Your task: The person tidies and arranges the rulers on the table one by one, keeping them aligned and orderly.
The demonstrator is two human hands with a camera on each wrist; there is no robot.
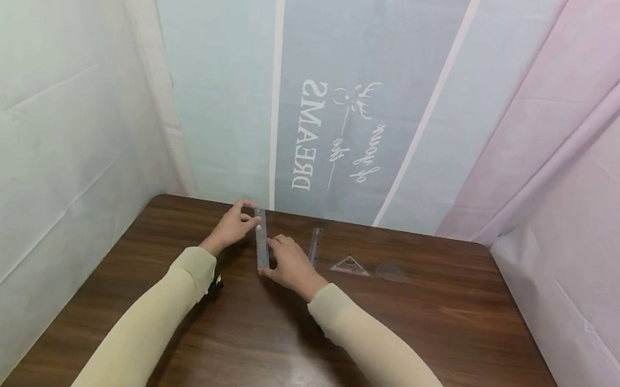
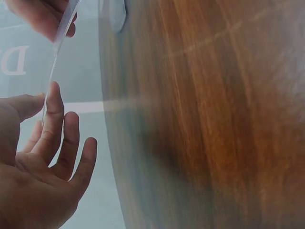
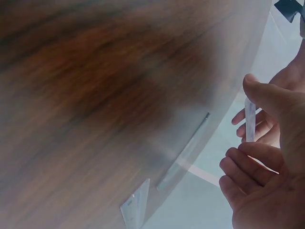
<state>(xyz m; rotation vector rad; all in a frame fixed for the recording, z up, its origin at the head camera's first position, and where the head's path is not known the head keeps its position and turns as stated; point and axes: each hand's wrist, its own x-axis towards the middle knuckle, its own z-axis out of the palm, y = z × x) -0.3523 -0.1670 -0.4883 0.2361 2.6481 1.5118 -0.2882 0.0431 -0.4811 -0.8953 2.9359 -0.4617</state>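
Observation:
A clear plastic ruler is held up between both hands over the far part of the table, tilted slightly in the head view. My left hand pinches its far end between thumb and fingers. In the left wrist view the ruler shows nearly edge-on, and the other fingers of the left hand are spread. My right hand grips the near end. Seen from the right wrist, the ruler lies between the thumb and index finger of the right hand.
Right of the hands, a second clear ruler, a clear set square and a clear protractor lie in a row on the brown wooden table. A printed curtain hangs behind the table's far edge.

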